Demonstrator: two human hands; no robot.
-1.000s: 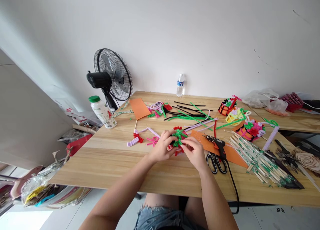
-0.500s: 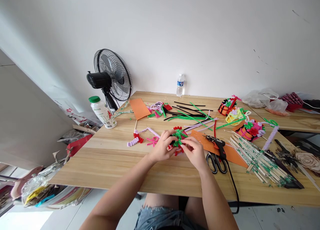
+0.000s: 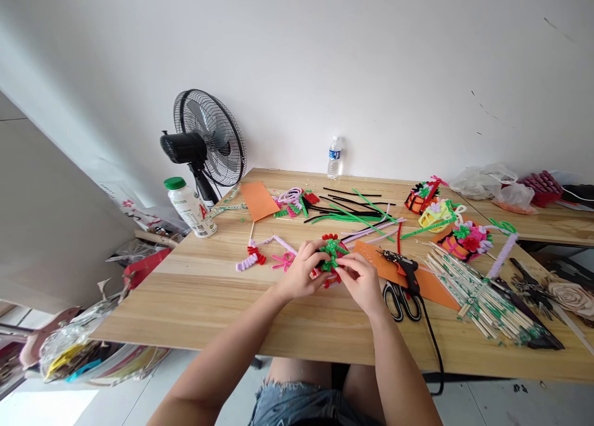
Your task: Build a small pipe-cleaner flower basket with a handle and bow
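Observation:
Between my two hands, low over the front of the table, is a small pipe-cleaner flower piece (image 3: 332,253), green on top with red edges. My left hand (image 3: 305,271) closes on its left side, fingers curled round it. From the right, my right hand (image 3: 360,274) pinches the green part with thumb and fingertips. My fingers hide much of its lower portion. A pink pipe-cleaner bow (image 3: 283,261) lies just left of my left hand. Close by my right hand rest a black glue gun (image 3: 404,269) and scissors (image 3: 401,303), partly on an orange sheet (image 3: 439,288).
Loose black, green and lilac pipe cleaners (image 3: 357,213) spread behind my hands. Finished pipe-cleaner baskets (image 3: 464,240) and a bundle of wrapped sticks (image 3: 492,302) lie to the right. A white bottle (image 3: 192,209), a fan (image 3: 208,138) and a water bottle (image 3: 334,158) stand toward the back.

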